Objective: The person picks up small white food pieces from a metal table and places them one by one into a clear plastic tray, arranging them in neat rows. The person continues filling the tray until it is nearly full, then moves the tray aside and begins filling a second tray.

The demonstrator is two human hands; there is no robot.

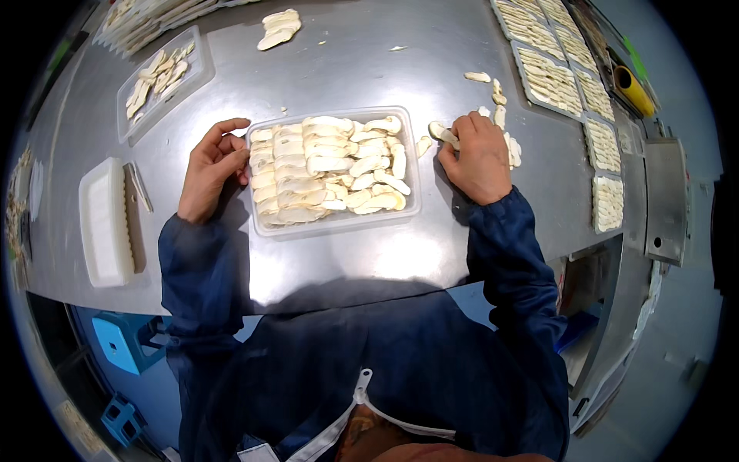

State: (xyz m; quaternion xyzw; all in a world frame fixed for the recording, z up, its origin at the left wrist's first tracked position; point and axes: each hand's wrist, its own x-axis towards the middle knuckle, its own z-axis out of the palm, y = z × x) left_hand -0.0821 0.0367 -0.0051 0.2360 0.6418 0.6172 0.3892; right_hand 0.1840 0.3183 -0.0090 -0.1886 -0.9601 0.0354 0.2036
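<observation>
A clear plastic tray point(335, 228) lies in front of me, filled with overlapping rows of pale sliced mushrooms point(329, 144). The slices at its right end lie less evenly. My left hand point(215, 164) is at the tray's left rim, fingers curled and thumb against the edge; whether it grips the rim is unclear. To the right of the tray, my right hand point(478, 153) is palm down, its fingers closed on a mushroom slice point(443, 134) that sticks out to the left. Its fingertips are partly hidden. Loose slices point(512, 150) lie on the table beside that hand.
A steel table point(358, 69) carries everything. At left are a tray of loose slices point(159, 81), stacked white trays point(104, 222) and a thin tool point(138, 185). Another slice cluster point(280, 29) lies at the back. Several filled trays point(548, 81) line the right edge. A blue stool point(124, 341) stands below.
</observation>
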